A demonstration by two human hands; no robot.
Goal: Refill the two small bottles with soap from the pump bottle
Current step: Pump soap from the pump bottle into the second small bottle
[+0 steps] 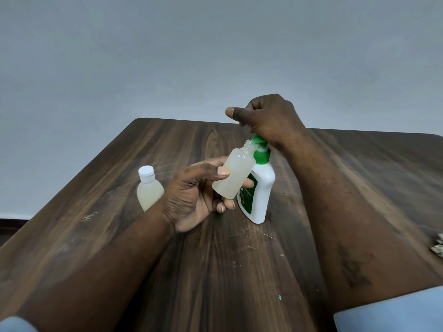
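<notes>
Left hand (191,195) around tilted small bottle (236,173)

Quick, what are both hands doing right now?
Left hand: holding the uncapped small bottle, tilted toward the green pump head.
Right hand: fingers curled, resting on that pump head; cannot tell if it holds anything.

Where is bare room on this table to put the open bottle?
Bare: the table before the pump bottle, between left forearm and right forearm; right of that, up to the scrap at the edge. Crowded: between capped bottle and pump bottle, where the left hand holds the open bottle.
</notes>
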